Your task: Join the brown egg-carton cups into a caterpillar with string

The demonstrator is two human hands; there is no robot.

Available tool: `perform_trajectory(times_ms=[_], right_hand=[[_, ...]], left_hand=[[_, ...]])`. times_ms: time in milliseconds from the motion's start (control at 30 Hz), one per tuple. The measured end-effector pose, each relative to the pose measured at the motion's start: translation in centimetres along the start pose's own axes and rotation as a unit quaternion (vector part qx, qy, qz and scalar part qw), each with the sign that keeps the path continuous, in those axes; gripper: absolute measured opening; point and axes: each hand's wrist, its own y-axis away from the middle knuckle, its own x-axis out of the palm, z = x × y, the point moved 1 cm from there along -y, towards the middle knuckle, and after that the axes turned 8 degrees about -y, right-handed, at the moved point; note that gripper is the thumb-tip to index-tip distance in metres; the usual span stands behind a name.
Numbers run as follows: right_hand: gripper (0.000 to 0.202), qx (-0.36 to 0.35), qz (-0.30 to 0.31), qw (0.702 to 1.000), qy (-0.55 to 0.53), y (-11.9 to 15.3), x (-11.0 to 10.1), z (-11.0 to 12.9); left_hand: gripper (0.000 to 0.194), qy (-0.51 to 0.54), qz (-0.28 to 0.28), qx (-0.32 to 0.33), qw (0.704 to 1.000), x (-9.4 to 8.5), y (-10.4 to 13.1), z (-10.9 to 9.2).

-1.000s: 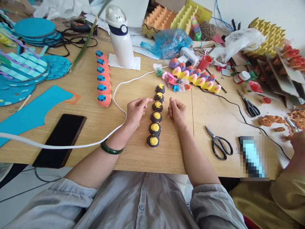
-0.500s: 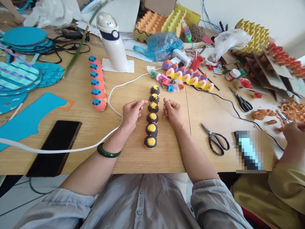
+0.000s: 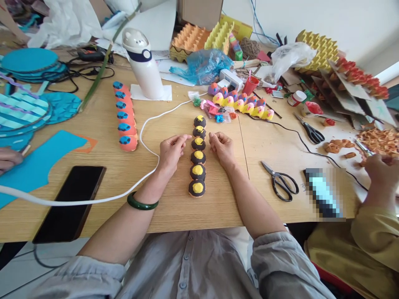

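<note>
A strip cut from an egg carton [image 3: 197,171] lies lengthwise between my hands, its cups dark brown with a yellow patch on each. On the far two cups, small dark marks show on the yellow. My left hand [image 3: 171,153] is closed in a pinch just left of the strip, thumb and forefinger beside the upper cups. Across from it, my right hand [image 3: 222,148] is also pinched, close to the strip's right side. Anything between the fingertips of either hand is too small to make out.
Left stand a coral egg-carton strip [image 3: 127,124], a white bottle [image 3: 145,72], a phone [image 3: 70,203] and a white cable [image 3: 124,193]. Right lie black scissors [image 3: 282,182], more scissors [image 3: 311,131] and a co-worker's hand [image 3: 382,172]. Another person's hand [image 3: 9,160] rests at the left edge.
My right hand has come slightly nearer the strip, while my left stays pinched beside it. Another person's hand has entered at the left edge. The camera view has shifted a little.
</note>
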Motion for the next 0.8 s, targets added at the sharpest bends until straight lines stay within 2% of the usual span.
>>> perform_trajectory(times_ms=[300,400,533,667,800], right_hand=[[0.060,0.002,0.003,1.000,-0.001,0.0,-0.1,0.0],[0.063,0.006,0.009,1.000,0.018,0.2,0.1,0.0],[0.064,-0.033,-0.006,0.999,0.031,0.7,0.7,0.3],[0.065,-0.068,0.027,0.996,0.043,1.6,1.7,1.2],[0.065,-0.068,0.041,0.995,0.052,2.2,2.4,1.9]], left_hand=[[0.028,-0.031,0.008,0.011,0.999,0.3,0.5,-0.1],[0.027,-0.082,0.021,0.070,0.994,0.3,0.8,-0.1],[0.029,-0.150,0.057,0.179,0.971,0.5,1.4,0.0],[0.028,-0.165,0.086,0.205,0.961,0.8,1.9,0.0],[0.018,-0.177,0.072,0.239,0.952,1.1,2.4,-0.4]])
